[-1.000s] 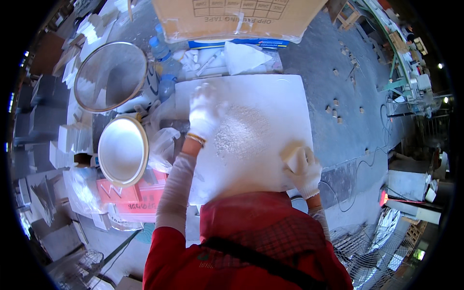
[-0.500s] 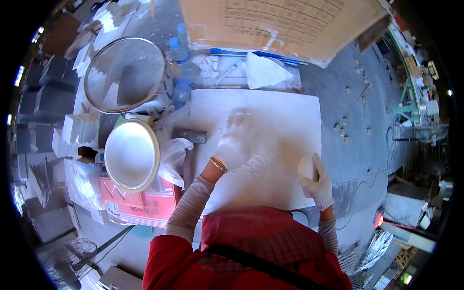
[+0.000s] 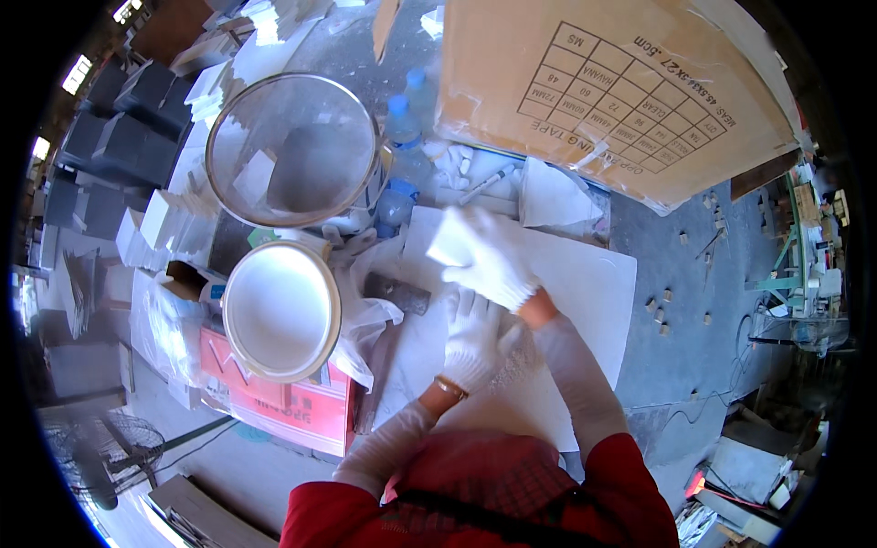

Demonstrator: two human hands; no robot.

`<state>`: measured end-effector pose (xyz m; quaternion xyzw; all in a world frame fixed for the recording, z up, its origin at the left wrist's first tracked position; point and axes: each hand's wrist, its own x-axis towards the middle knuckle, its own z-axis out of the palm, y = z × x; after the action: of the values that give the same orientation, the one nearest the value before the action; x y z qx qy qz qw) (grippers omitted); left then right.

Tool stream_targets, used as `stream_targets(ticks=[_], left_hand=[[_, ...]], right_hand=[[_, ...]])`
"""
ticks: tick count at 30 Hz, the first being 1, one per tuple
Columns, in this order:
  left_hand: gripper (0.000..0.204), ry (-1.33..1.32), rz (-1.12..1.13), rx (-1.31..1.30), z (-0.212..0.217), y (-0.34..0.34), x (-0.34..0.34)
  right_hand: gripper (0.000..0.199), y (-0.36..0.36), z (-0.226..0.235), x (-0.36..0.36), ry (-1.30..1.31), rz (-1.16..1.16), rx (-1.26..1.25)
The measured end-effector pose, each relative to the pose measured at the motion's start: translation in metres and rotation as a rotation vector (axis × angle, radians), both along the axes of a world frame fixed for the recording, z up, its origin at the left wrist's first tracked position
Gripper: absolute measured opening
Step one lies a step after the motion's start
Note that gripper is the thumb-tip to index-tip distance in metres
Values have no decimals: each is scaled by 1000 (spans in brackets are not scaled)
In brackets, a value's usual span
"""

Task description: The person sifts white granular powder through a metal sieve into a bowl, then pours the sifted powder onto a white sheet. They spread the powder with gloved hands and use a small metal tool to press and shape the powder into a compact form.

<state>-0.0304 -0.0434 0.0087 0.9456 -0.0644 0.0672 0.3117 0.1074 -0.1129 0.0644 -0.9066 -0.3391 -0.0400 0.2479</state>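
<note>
My left hand (image 3: 472, 345), in a white knitted glove, lies with its fingers stretched out flat on a large white sheet (image 3: 598, 301). White crumbs (image 3: 513, 365) are scattered on the sheet beside its thumb. Just beyond it, my right hand (image 3: 493, 260), also gloved, is wrapped round a white block (image 3: 449, 245). The right hand is slightly blurred, and its fingers partly cover the block. A dark rectangular block (image 3: 397, 292) lies left of the hands.
At the left, a white round tub (image 3: 281, 310) stands by a red box (image 3: 283, 402). Behind it is a wide sieve (image 3: 315, 169) with a metal rim. Water bottles (image 3: 402, 128) and a white triangular piece (image 3: 557, 196) lie farther back. A large cardboard box (image 3: 621, 91) rises at the far right.
My right hand has swung from the sheet's right edge leftward and away from me, carrying the white block. My left hand is drawn nearer to my body. The view has shifted.
</note>
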Motion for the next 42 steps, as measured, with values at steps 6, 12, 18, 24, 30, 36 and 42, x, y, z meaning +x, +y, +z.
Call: stream_targets(ticks=[6,12,18,24,30,36,42], left_hand=[[69,45,-144,67,10,25,-27],[75,-32,-173,76,-4,49,-25],[73,-52,-231,25,-13,59,-24],[63,-19,-235,66,-11,57,-23],[61,-32,-232,82,-12,56,-22],[59,-93,-219,7,-20,58,-27],[59,-71,-217,37,-14,57,-24]], right_hand=[[80,56,-19,17,-118,224,-270],[62,-12,-31,7,-213,93,295],[36,-240,-67,27,134,-791,865],[43,-245,-108,7,391,-557,1094],[32,-149,-23,-78,754,-399,836],[31,-205,-41,-54,468,-377,1128],[33,-199,-89,-31,450,-587,1094]])
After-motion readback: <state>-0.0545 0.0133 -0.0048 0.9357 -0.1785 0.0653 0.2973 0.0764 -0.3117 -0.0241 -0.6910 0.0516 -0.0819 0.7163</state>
